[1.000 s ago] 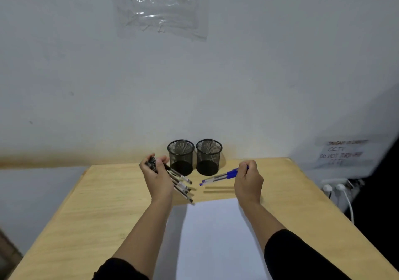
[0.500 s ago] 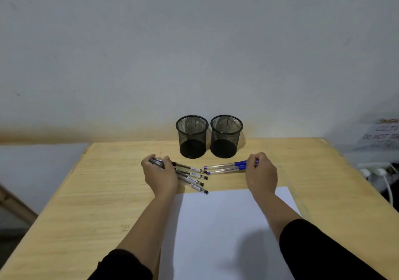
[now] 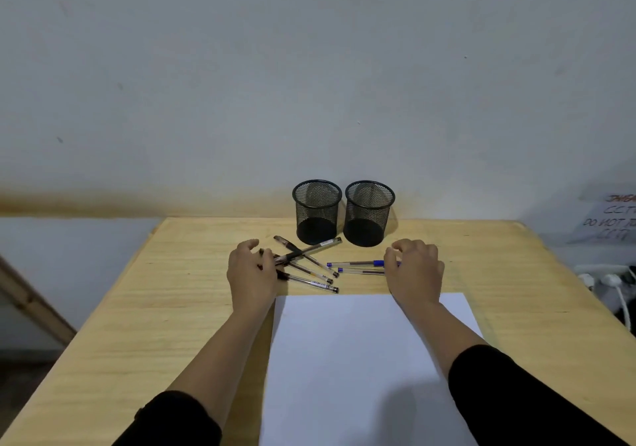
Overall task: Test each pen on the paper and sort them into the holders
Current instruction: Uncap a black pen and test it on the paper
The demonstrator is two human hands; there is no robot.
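Left hand (image 3: pixel 253 278) spread loosely over the near ends of the black pens (image 3: pixel 303 266), fingers slack, gripping nothing, fingertips perhaps touching the barrels, hard to tell. Right hand (image 3: pixel 414 272) likewise loose and curled, palm down over the capped ends of the blue pens (image 3: pixel 358 266), not closed on them; contact with them hidden under the fingers. Black pens fanned and crossing one another on the table (image 3: pixel 172 308), just in front of the left holder (image 3: pixel 316 211); blue pens lying side by side, nearly parallel, in front of the right holder (image 3: pixel 369 213). Holders upright, touching or nearly so, at the table's far edge by the wall, both showing dark bottoms with no pen standing in them. Paper (image 3: pixel 361 359) flat between the forearms, its far edge just short of the pens, unmarked where visible. Compared with half a second ago: both bunches then held pinched in the hands, now let go and resting on the wood; black pens more scattered, one swung up toward the left holder; hands lifted slightly open. Black sleeves at the bottom.
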